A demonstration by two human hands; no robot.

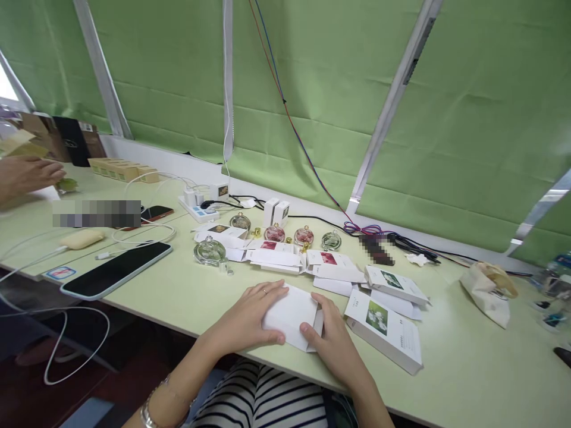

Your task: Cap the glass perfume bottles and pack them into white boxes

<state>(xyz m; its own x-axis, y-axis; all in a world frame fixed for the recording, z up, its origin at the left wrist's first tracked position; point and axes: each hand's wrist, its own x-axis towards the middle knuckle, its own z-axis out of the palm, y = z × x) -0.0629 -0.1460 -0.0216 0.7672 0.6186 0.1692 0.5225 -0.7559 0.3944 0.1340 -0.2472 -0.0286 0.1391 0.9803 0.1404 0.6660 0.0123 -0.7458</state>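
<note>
Fingers of the left hand (250, 318) lie spread over the top of a white carton (289, 312), the thumb along its near edge, so the hand clasps it. The right hand (332, 339) grips the carton's right end, thumb on top and fingers curled round the side flap. The carton rests flat at the near edge of the pale green worktop (468, 368), just in front of the person's striped lap.

Just beside the right hand lies a printed box (384, 331) with a flower picture, and a second printed box (395, 284) sits behind it. Flattened white cartons (276, 257) are strewn between these and a row of round glass bottles (304, 236). A larger clear bottle (209, 251) stands at the left of the heap.

Further left, a dark phone (116, 268) lies face up near a white power strip (198, 209) and looping white cables. At the far left edge another person's hand (27, 175) reaches over the worktop. A crumpled paper bag (488, 290) sits well apart on the right.
</note>
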